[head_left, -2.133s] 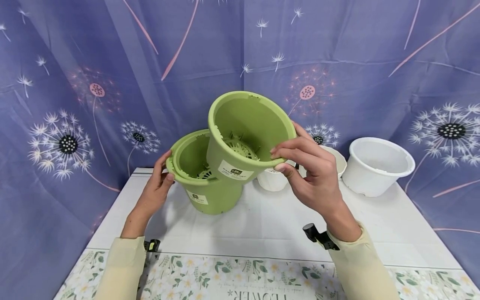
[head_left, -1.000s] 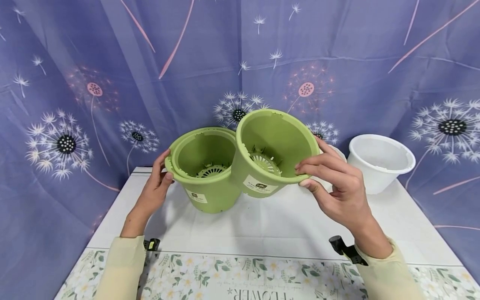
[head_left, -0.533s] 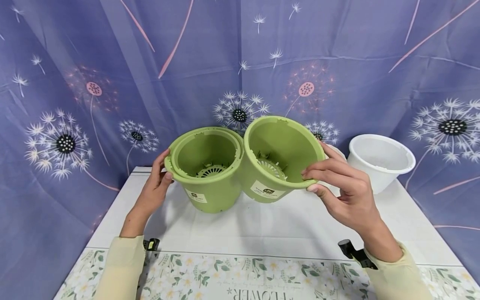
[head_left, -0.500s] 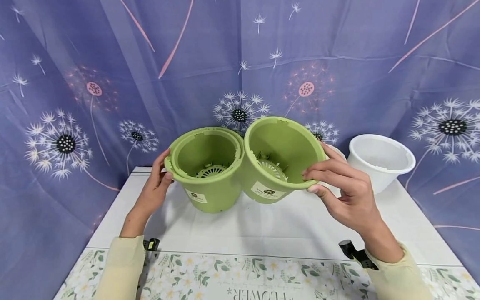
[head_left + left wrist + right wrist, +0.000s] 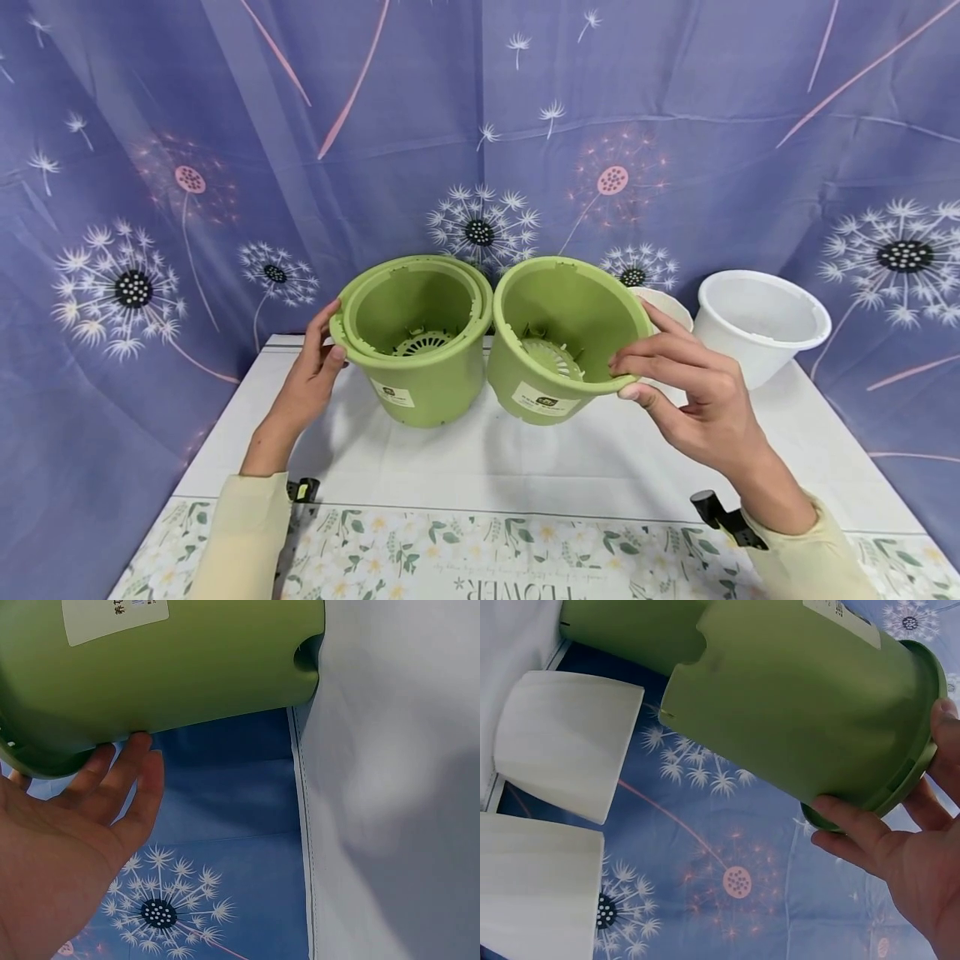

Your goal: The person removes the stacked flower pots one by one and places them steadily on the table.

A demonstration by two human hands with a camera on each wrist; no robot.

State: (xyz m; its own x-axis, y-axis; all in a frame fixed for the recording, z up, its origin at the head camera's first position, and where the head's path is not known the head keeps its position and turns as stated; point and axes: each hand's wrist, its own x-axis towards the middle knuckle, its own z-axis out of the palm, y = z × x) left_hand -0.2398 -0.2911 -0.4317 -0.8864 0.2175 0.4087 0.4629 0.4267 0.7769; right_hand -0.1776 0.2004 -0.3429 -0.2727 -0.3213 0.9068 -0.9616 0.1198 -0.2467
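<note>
The tilted green pot [image 5: 570,312] is leaning leftward at its base, just beside the nested green pots [image 5: 442,385]; whether its low edge is touching the desk [image 5: 420,475], I cannot tell. The right hand [image 5: 697,392] is pinching its rim, thumb outside, some fingers reaching in. It is looking like thin plastic: probably light, fairly stiff, perhaps slick on the smooth wall, so the lipped rim is offering the surest hold, with little risk of breakage. The left hand [image 5: 303,383] is gripping the stack's rim at its left side, fingers bent about the edge. Farther right, a small cream pot [image 5: 663,307] and a white pot [image 5: 757,358] are standing before the purple curtain [image 5: 675,75].
</note>
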